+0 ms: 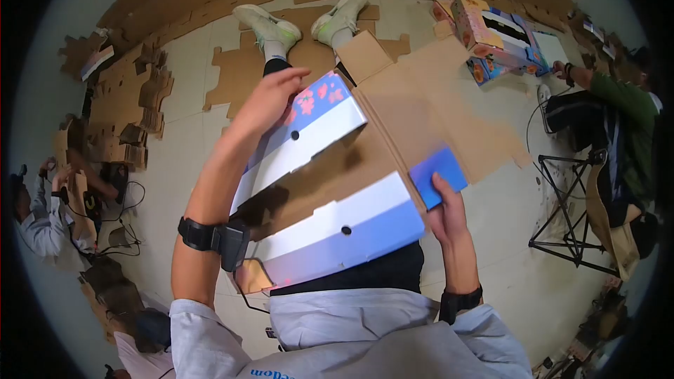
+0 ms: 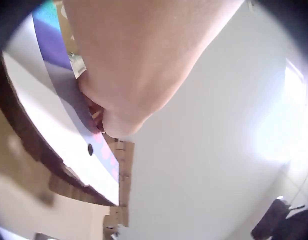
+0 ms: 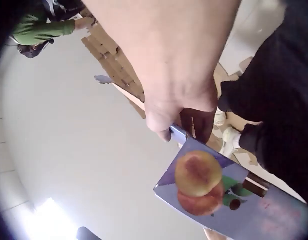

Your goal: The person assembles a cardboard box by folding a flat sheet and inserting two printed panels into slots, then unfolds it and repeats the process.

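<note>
A part-folded cardboard box (image 1: 326, 228) lies across the person's lap, with two raised sides, white and blue-purple, each with a round hole. At its far left side the left hand (image 1: 270, 102) touches the outer printed face, fingers loosely bent; the left wrist view shows this hand (image 2: 121, 107) against the side panel (image 2: 49, 100), its fingertips partly hidden. The right hand (image 1: 451, 214) pinches a small blue flap (image 1: 439, 172), thumb on top. In the right wrist view the right hand (image 3: 181, 107) is at the box's edge, above a panel with printed fruit (image 3: 199, 175).
Flat brown cardboard (image 1: 449, 98) spreads beyond the box, near the person's shoes (image 1: 270, 26). Printed boxes (image 1: 491, 31) stand at the upper right. Stacked cardboard (image 1: 126, 98) lies left. A folding stool (image 1: 576, 203) and a person in green (image 1: 625, 105) are at the right.
</note>
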A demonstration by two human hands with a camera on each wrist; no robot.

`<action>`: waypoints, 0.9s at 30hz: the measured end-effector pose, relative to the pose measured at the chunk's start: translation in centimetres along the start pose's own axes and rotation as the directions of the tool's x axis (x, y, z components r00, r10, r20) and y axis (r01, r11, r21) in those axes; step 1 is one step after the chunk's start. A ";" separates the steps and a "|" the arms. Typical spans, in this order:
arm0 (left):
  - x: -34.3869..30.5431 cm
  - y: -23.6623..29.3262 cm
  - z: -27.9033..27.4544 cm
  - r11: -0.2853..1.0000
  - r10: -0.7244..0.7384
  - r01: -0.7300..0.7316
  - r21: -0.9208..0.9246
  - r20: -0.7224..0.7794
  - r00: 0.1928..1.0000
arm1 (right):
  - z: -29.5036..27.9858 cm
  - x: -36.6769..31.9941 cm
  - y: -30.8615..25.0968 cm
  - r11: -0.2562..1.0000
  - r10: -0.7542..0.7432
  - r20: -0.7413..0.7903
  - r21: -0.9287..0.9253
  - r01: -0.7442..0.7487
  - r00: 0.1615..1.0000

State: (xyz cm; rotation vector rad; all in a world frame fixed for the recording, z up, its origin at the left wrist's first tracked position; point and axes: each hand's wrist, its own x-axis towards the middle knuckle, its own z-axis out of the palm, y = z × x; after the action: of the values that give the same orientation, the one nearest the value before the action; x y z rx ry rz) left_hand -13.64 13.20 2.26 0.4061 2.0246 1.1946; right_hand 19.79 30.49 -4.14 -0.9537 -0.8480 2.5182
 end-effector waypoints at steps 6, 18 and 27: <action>-1.5 7.7 2.0 0.968 0.180 -0.171 -0.183 0.033 0.983 | 0.7 -3.8 -0.2 0.991 -0.058 0.056 -0.114 0.064 0.997; -9.4 4.8 5.1 0.642 0.523 -0.556 0.527 0.230 0.821 | -0.4 -6.2 0.7 0.452 -0.326 0.018 -0.875 0.173 0.945; -12.4 -3.9 -0.4 0.487 0.240 -0.151 0.860 0.035 0.970 | -10.5 -6.7 -0.3 0.879 0.033 0.070 -0.478 0.005 0.997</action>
State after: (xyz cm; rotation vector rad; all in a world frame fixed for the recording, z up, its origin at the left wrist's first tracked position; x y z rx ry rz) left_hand -5.19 3.58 4.40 1.1112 2.6056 0.1734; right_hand 31.89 31.88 -7.00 -1.0049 -1.5427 2.4118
